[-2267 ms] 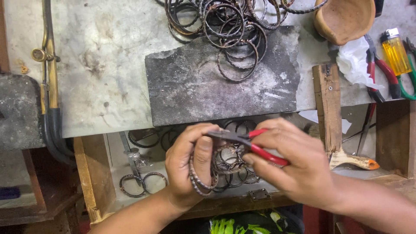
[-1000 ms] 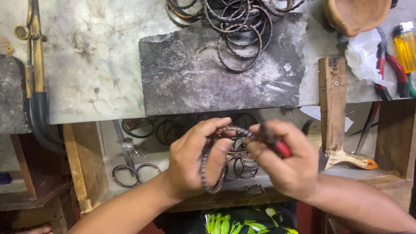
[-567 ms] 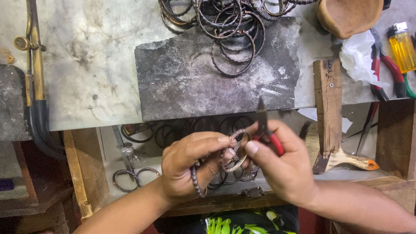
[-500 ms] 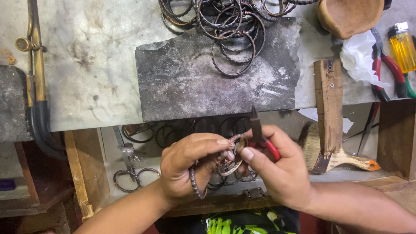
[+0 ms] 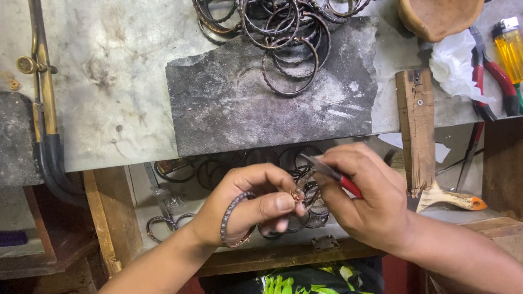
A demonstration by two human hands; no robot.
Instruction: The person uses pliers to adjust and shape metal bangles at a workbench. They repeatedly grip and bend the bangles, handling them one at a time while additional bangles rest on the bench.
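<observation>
A dark twisted-wire bangle (image 5: 235,215), w/ a beaded, rope-like texture, is held on edge near the centre of the scene, over an open drawer at the near edge of the bench. It curves round the near side of the left hand (image 5: 248,204), pinched btwn thumb and fingers at its right end. Red-handled pliers (image 5: 330,175), held in the right hand (image 5: 365,201), point left w/ metal tips meeting the bangle's pinched end. Handles run back to the right, mostly hidden in the grip.
</observation>
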